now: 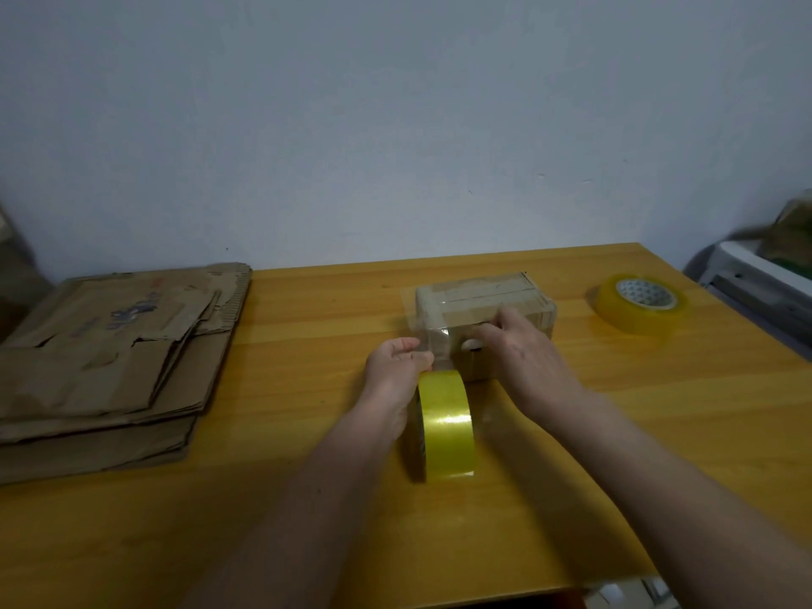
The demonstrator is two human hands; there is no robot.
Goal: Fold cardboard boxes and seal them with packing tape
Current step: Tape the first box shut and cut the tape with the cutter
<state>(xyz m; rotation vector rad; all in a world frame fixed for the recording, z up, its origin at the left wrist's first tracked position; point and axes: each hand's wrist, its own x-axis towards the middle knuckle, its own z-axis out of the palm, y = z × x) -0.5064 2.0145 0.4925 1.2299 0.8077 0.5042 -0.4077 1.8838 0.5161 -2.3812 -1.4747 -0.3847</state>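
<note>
Here, a small folded brown cardboard box [483,318] sits on the yellow wooden table [307,498], a little toward one o'clock from the table's middle, its top already crossed with strips of clear tape. A roll of yellowish clear packing tape [446,426] stands on edge just at six o'clock of the box, with a clear strip of tape [433,340] drawn up from it onto the box's near left corner.

The left hand [395,367] is at nine o'clock of the roll's top, fingers curled and pinching the tape where it leaves the roll. The right hand [514,345] lies against the near face of the box, fingers bent and pressing at the tape there; whether they pinch the strip or merely push on it I cannot tell, since the fingertips are blurred. Both forearms reach in from the bottom edge.

At nine o'clock, well apart from the box, a stack of flattened worn brown cardboard sheets [110,367] lies on the table's left end. At two o'clock, near the right edge, a second roll of yellowish tape with a white printed core [639,303] lies flat. Past the table's right edge stands a white piece of furniture [747,274], too blurred to name. A plain pale wall [395,125] rises behind
</note>
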